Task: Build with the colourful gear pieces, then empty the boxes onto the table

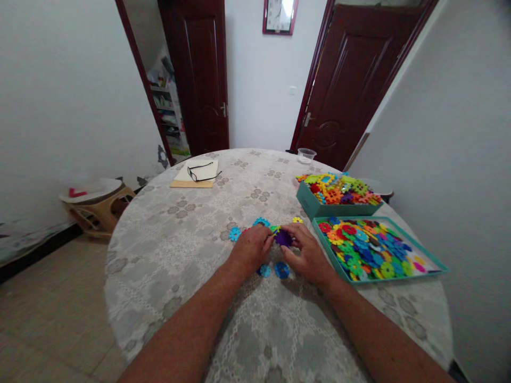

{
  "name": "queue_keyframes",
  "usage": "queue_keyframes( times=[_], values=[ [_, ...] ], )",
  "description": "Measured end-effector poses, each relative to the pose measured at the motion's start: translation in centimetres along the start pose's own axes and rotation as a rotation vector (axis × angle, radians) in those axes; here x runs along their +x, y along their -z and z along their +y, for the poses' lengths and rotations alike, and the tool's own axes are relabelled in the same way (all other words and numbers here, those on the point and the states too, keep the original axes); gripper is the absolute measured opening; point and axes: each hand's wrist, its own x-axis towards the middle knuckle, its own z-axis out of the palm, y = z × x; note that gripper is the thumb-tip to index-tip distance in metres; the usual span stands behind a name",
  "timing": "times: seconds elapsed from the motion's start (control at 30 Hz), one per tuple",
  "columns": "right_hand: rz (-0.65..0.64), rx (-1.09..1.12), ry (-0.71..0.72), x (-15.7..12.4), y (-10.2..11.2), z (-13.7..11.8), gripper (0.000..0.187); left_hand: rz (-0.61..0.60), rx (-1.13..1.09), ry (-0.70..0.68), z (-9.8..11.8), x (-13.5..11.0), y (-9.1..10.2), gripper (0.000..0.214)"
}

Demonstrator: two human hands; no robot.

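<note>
My left hand (pixel 251 247) and my right hand (pixel 305 252) meet over the middle of a round table (pixel 191 255) with a lace cloth. Both are closed on a small cluster of joined plastic snowflake pieces (pixel 282 237); a purple piece shows between the fingers. Loose blue pieces (pixel 281 270) lie just under the hands, and more blue ones (pixel 235 233) and a yellow one (pixel 297 219) lie just beyond them.
Two teal trays stand at the right: a near one (pixel 433 266) spread with several coloured pieces and a far one (pixel 311 205) heaped with them. Glasses (pixel 203 172) rest on a notebook at the back left. A clear cup (pixel 306 155) stands at the far edge.
</note>
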Motion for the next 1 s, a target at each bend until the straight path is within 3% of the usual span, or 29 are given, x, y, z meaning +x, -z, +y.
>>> queue_keyframes(
  times=[0.13,0.4,0.6,0.73,1.0],
  values=[
    [0.037,0.054,-0.011,-0.2,-1.1,0.1,0.042,-0.075,0.164,-0.016,-0.2,-0.2,-0.4,0.014],
    [0.069,0.204,-0.013,0.0,-1.8,1.2,0.036,-0.084,0.077,0.039,-0.4,-0.1,0.0,0.015],
    [0.05,0.522,-0.22,0.4,-1.5,0.8,0.031,-0.101,0.021,0.092,-0.3,0.1,0.4,0.026],
    [0.038,0.638,-0.344,0.5,-1.6,0.5,0.036,-0.086,-0.052,0.098,-0.1,0.1,0.4,0.019],
    [-0.022,0.774,-0.382,0.5,-0.6,1.3,0.038,-0.087,-0.022,0.006,-0.4,0.1,0.4,0.024]
  ],
)
